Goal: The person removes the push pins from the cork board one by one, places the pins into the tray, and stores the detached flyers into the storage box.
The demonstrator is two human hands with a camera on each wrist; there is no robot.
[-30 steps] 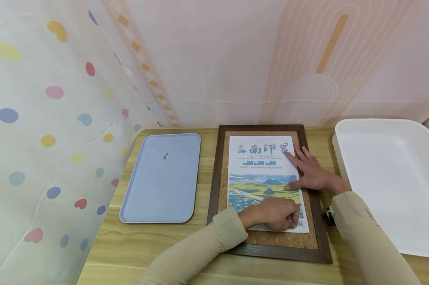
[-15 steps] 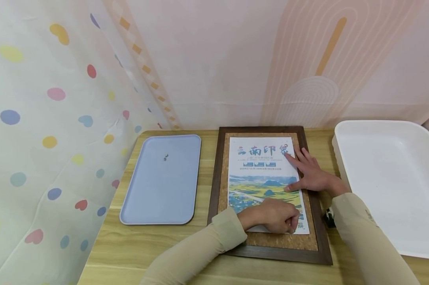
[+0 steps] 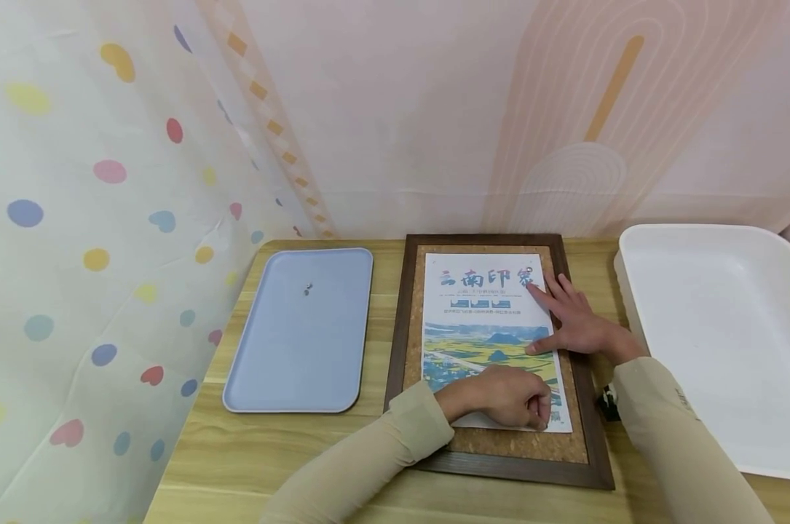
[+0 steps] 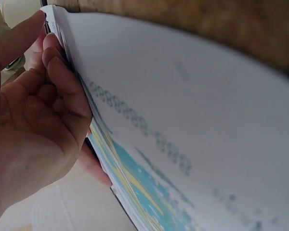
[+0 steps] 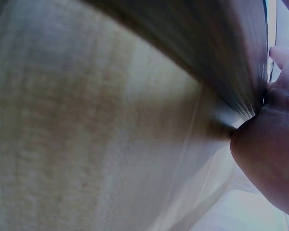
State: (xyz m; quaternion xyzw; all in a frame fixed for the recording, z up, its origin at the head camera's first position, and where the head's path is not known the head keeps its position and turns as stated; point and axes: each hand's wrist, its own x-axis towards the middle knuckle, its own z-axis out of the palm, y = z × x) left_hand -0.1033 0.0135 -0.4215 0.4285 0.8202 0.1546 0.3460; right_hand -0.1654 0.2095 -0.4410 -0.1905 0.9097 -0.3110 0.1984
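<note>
Since a second ago, only the head view has slid slightly; the poster (image 3: 483,320) lies on the corkboard (image 3: 519,446), long axis running away from you, title farthest. Your right hand (image 3: 577,326) is spread over its right edge; your left hand (image 3: 507,397) curls near its lower right corner.

Left wrist view: what your left hand pinches, if anything, I cannot tell.

Right wrist view: your palm sits beside the dark frame (image 5: 221,53).
</note>
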